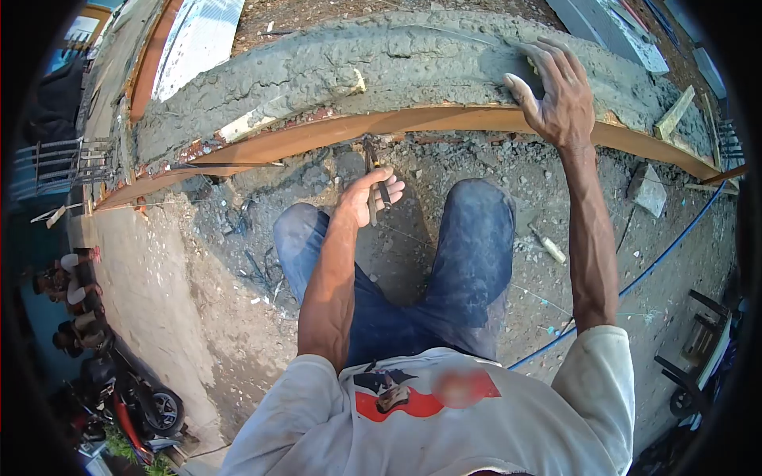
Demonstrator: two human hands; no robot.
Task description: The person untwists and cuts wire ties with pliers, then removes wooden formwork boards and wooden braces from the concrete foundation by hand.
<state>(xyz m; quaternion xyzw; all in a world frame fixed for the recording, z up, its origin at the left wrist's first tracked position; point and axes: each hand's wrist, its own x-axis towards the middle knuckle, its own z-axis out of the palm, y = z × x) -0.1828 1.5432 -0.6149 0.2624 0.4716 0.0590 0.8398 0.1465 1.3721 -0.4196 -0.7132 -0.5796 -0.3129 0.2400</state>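
Observation:
My left hand (370, 197) is closed around the dark handles of a pair of pincers (382, 189) with a yellow mark. Their jaws point at the foot of a wooden form board (333, 133), in front of my knees. My right hand (562, 99) rests with spread fingers on the rough grey concrete (444, 71) behind the board, near its top edge. It holds nothing. A length of dark rod (230, 165) lies along the board to the left of the pincers.
Rebar ends (67, 163) stick out at the far left. A stone block (648, 189), a pale-handled tool (548, 243) and a blue hose (635, 285) lie on the right. A motorbike (147, 408) and seated people (75, 285) are at lower left.

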